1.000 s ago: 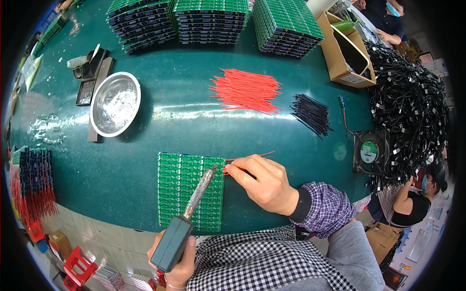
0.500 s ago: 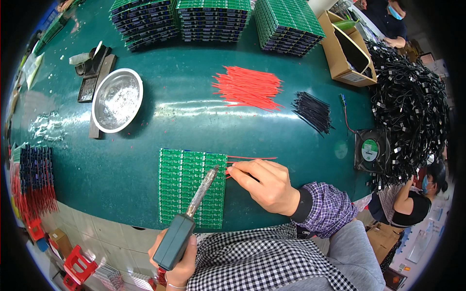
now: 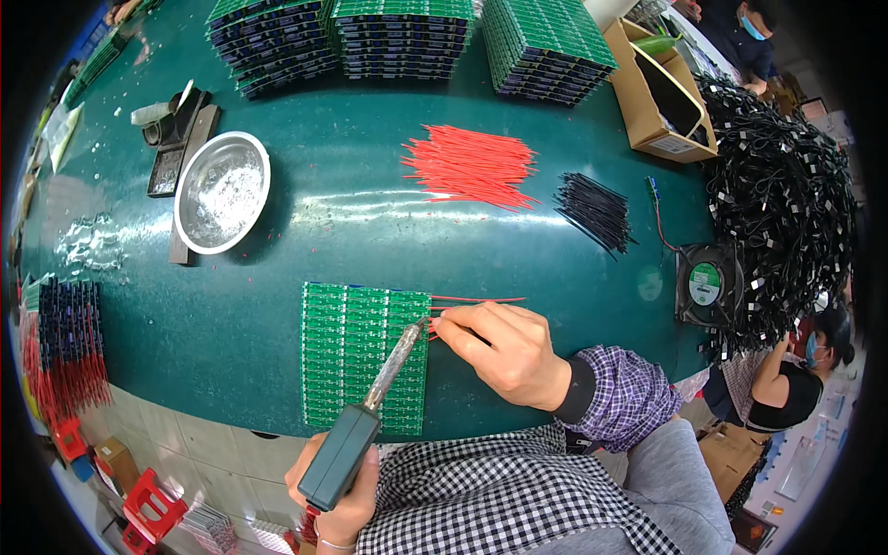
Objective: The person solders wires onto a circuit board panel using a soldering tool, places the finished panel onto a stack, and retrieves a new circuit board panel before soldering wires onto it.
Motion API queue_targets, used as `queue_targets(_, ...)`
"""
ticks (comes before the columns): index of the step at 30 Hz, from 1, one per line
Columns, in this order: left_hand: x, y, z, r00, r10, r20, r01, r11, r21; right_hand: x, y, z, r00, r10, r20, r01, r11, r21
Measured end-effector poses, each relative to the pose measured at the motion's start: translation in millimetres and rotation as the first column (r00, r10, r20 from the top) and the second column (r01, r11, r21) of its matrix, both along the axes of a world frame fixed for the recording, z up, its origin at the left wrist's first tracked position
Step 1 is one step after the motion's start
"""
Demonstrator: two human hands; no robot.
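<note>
Soldering iron (image 3: 370, 416) sits in the left hand (image 3: 338, 481), fingers wrapped around its dark grip at about 7 o'clock, the shaft slanting up to 1 o'clock so the tip meets the right edge of the green board panel (image 3: 363, 356). The panel lies flat on the tabletop (image 3: 370, 222), near its front edge.

Going left to right: a rack of red-and-black parts (image 3: 60, 347) stands at 9 o'clock, a steel bowl (image 3: 222, 191) at 10 o'clock, and stacks of green boards (image 3: 407, 42) at 12 o'clock. Loose red wires (image 3: 472, 166) lie above the panel, black wires (image 3: 597, 211) just to their right. A small fan (image 3: 708, 285) sits at 3 o'clock beside a big heap of black cables (image 3: 786, 194), with a cardboard box (image 3: 661, 92) above.

The right hand (image 3: 509, 356) pinches a red wire (image 3: 481, 300) between thumb and forefinger, its end at the iron's tip. Compared with a second ago, the wire has swung from a slight upward slant to nearly level, and the tip has closed in on the pinch point. By my reading, wire, pad and tip are now together, so a joint is being made at this spot.
</note>
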State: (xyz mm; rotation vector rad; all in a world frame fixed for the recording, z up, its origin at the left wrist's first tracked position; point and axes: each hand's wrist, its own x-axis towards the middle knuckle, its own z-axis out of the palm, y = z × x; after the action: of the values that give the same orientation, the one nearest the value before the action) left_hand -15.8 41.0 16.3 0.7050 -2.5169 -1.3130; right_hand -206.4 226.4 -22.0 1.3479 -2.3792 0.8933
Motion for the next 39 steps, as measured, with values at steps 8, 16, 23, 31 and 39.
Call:
queue_targets(8,4,-1,-4,1.000,0.006,0.018,-0.006,1.000,0.030,0,2,-2,1.000,0.012,0.000,-0.012,1.000,0.024)
queue_targets(16,11,-2,-10,0.999,0.033,0.008,-0.034,0.998,0.056,0,2,-2,1.000,0.010,0.006,-0.010,1.000,0.015)
queue_targets(23,13,0,-11,0.997,0.074,-0.014,-0.072,0.994,0.084,0,1,-1,1.000,0.000,0.005,0.000,1.000,0.011)
queue_targets(31,17,0,-8,0.994,0.110,0.010,-0.111,0.989,0.103,0,-1,1,0.999,-0.021,-0.050,0.016,0.994,-0.104)
queue_targets(39,18,-1,-6,0.996,0.092,0.018,-0.093,0.992,0.082,7,3,0,0.999,0.053,0.007,-0.052,0.997,-0.057)
